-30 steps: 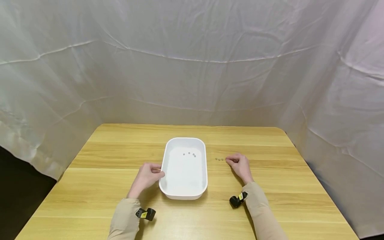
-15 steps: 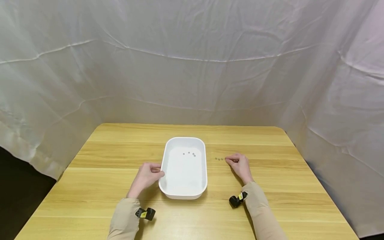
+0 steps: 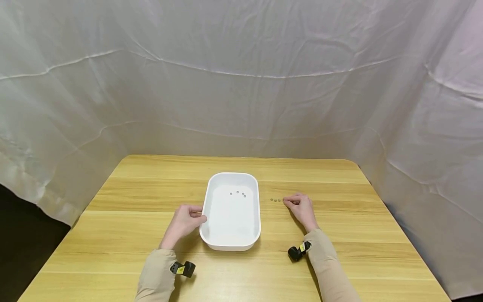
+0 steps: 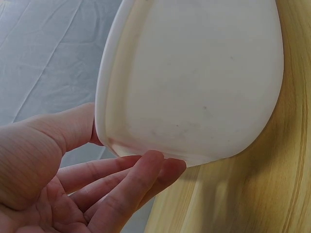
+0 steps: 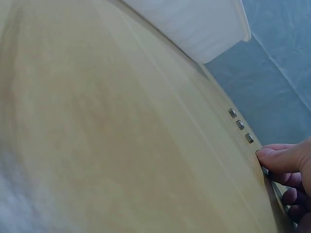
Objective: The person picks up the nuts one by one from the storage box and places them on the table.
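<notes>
A white rectangular tray (image 3: 230,224) with rounded corners sits on the table, several small metal nuts (image 3: 237,192) lying towards its far end. My left hand (image 3: 184,222) grips the tray's left wall, thumb over the rim and fingers outside. To the right of the tray, 3 metal nuts (image 5: 240,124) form a short row on the wood. At the near end of that row in the right wrist view, my right hand (image 5: 291,167) pinches another small nut between thumb and index finger, mostly hidden by the fingertips. In the head view this hand (image 3: 302,209) rests low at the table.
The wood-grain table (image 3: 339,260) runs to a far edge behind the tray. Pale cloth curtains (image 3: 241,84) hang around the back and both sides. A small black camera is strapped to each sleeve.
</notes>
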Action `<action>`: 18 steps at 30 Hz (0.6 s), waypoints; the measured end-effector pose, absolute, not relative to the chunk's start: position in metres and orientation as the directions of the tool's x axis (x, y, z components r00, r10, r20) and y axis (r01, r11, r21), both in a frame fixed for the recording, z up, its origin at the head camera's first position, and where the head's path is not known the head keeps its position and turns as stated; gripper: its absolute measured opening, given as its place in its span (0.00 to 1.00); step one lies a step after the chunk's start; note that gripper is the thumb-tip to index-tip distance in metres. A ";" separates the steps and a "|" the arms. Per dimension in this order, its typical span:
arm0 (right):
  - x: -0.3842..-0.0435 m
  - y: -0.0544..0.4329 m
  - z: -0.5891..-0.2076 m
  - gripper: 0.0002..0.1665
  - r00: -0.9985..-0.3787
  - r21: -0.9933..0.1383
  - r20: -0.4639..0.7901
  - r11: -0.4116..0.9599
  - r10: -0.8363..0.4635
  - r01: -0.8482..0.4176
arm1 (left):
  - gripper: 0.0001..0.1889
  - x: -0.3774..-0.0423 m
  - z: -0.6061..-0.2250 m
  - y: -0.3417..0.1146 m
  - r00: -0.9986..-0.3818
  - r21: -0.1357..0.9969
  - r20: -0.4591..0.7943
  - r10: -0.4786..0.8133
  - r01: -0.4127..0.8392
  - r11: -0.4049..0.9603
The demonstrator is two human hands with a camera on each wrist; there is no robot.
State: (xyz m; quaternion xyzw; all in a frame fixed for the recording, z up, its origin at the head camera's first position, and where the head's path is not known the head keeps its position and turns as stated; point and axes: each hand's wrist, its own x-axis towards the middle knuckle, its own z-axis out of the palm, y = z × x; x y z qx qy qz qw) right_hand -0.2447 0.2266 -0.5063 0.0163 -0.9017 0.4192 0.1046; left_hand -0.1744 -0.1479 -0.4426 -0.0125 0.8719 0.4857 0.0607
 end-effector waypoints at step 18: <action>-0.244 0.229 -0.511 0.10 -0.968 -0.748 0.244 0.647 0.064 -0.146 | 0.20 -0.175 -0.442 -0.148 -0.992 0.844 -0.126 0.032 -0.089 0.530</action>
